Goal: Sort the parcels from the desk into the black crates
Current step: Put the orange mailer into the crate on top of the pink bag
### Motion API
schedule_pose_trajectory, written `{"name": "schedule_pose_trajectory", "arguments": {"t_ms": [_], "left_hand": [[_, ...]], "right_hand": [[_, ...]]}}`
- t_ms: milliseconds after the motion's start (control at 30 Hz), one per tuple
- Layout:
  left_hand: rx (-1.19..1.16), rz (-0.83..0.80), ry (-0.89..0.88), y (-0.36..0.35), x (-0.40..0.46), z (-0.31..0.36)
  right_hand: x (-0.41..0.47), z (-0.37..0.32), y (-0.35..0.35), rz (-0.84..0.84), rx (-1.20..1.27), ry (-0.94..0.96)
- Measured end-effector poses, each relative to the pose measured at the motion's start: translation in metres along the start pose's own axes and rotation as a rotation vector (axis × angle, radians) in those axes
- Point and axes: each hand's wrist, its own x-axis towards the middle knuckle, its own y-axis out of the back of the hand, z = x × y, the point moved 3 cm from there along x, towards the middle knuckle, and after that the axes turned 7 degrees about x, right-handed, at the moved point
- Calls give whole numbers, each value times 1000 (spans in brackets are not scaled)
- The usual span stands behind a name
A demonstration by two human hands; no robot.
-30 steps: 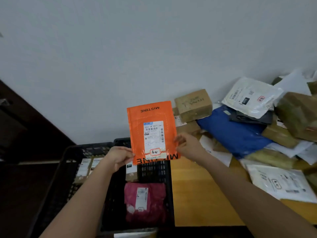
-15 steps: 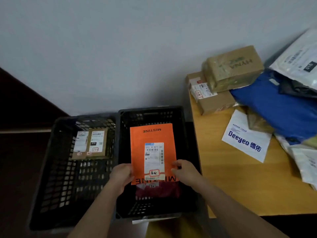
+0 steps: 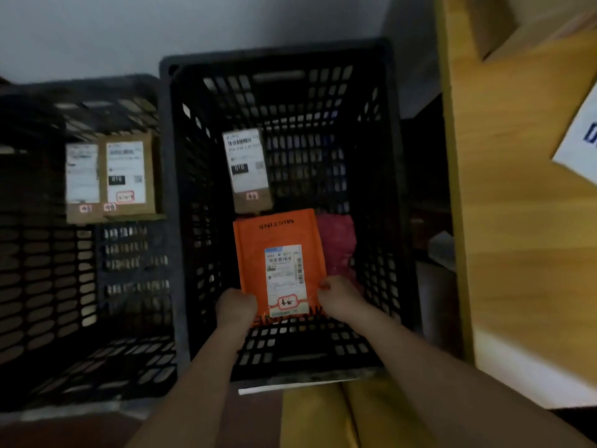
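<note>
Both forearms extended forward, left hand (image 3: 237, 307) and right hand (image 3: 339, 295) pinching

Both hands reach down inside the right crate (image 3: 392, 202). The left hand (image 3: 237, 307) and the right hand (image 3: 339, 297) pinch the near corners of an orange mailer (image 3: 277, 253), label up. A pink bag (image 3: 337, 242) lies just beside and partly under it on the right, and a brown box (image 3: 248, 171) lies beyond it. The left crate (image 3: 48, 286) touches the right one and holds two brown boxes (image 3: 109, 179) side by side. The desk (image 3: 517, 237) stands to the right, with a white-and-blue mailer (image 3: 578, 147) on it.
</note>
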Motion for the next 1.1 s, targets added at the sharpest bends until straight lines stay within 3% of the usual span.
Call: {"name": "schedule_pose_trajectory", "arguments": {"t_ms": [233, 433, 533, 633, 800, 967, 1100], "left_hand": [[88, -63, 12, -21, 23, -6], [80, -72, -184, -17, 3, 12], [245, 10, -351, -3, -15, 26], [593, 161, -533, 12, -32, 42], [857, 326, -645, 48, -106, 84], [900, 419, -761, 72, -157, 128], [889, 471, -873, 80, -197, 172]], "right_hand": [[25, 19, -16, -148, -43, -14], [14, 9, -14, -93, -34, 106], [-2, -4, -4, -39, -192, 131], [-32, -25, 16, 49, -361, 197], [-86, -61, 40, 247, -595, 356], [-129, -87, 74, 553, -728, 448], [-167, -99, 114, 791, -619, 542]]}}
